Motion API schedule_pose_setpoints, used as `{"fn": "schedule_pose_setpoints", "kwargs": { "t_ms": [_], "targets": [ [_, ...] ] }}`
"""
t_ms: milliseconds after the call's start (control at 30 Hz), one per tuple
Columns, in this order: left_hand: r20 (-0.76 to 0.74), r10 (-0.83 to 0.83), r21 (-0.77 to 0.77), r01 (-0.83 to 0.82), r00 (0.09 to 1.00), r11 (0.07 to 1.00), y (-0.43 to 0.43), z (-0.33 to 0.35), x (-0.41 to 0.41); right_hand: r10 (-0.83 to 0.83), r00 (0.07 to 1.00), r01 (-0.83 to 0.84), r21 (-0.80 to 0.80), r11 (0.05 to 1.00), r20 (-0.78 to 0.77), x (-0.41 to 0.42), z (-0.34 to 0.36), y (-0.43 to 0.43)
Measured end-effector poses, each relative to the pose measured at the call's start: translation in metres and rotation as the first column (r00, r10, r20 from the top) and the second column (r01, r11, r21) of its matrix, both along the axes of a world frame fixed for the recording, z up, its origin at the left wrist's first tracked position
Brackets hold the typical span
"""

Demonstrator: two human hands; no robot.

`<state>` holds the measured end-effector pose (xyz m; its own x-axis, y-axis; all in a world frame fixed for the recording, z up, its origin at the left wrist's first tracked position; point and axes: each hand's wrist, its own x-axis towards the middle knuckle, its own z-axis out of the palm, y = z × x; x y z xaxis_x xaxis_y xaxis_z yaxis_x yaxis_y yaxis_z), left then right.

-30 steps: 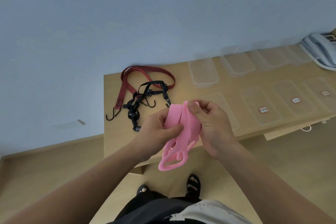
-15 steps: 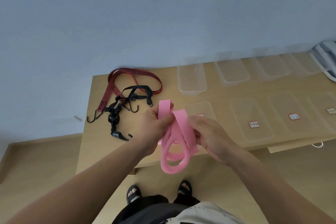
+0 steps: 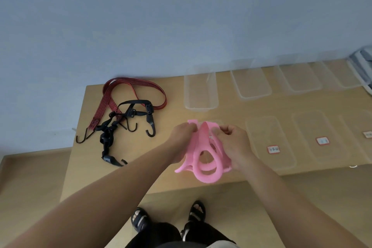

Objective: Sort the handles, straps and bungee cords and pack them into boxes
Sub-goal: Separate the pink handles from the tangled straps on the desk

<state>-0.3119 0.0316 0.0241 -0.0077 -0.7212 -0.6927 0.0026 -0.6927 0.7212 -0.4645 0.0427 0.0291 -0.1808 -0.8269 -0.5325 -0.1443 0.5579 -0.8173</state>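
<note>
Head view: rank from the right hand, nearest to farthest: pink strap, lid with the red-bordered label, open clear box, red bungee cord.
1. pink strap: held in the right hand, between both hands.
2. lid with the red-bordered label: just right of that hand.
3. open clear box: behind the hands, toward the wall.
4. red bungee cord: far left end of the table.

pink strap [image 3: 203, 147]: looped, held over table edge | red bungee cord [image 3: 132, 90]: table, far-left

The wooden table [image 3: 84, 159] carries a red bungee cord [image 3: 112, 104], black straps [image 3: 108, 137] — and clear boxes [image 3: 201, 94].
</note>
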Motion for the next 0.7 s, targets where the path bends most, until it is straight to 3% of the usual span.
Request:
{"fn": "schedule_pose_setpoints", "kwargs": {
  "t_ms": [167,267,367,500,700],
  "targets": [
    [0.210,-0.140,-0.039,0.151,0.968,0.988,-0.016,-0.018,0.000,0.002,0.999,-0.002,0.007,1.000,-0.036,-0.003,-0.021,-0.022],
    [0.340,-0.187,-0.098,0.232,0.922,0.968,-0.017,-0.018,-0.001,0.103,0.994,-0.103,0.001,0.995,-0.042,-0.006,-0.026,-0.027],
    [0.480,-0.232,-0.132,0.331,0.846,0.934,-0.013,-0.020,-0.003,0.250,0.953,-0.251,0.017,0.968,-0.171,-0.012,-0.029,-0.026],
    [0.590,-0.207,-0.186,0.381,0.780,0.905,-0.005,-0.024,-0.004,0.227,0.943,-0.228,0.024,0.973,-0.244,-0.019,-0.030,-0.025],
    [0.555,-0.128,-0.176,0.266,0.822,0.948,0.000,-0.031,0.001,0.175,0.981,-0.172,-0.034,0.984,0.079,-0.012,-0.018,-0.029]
  ]
}}
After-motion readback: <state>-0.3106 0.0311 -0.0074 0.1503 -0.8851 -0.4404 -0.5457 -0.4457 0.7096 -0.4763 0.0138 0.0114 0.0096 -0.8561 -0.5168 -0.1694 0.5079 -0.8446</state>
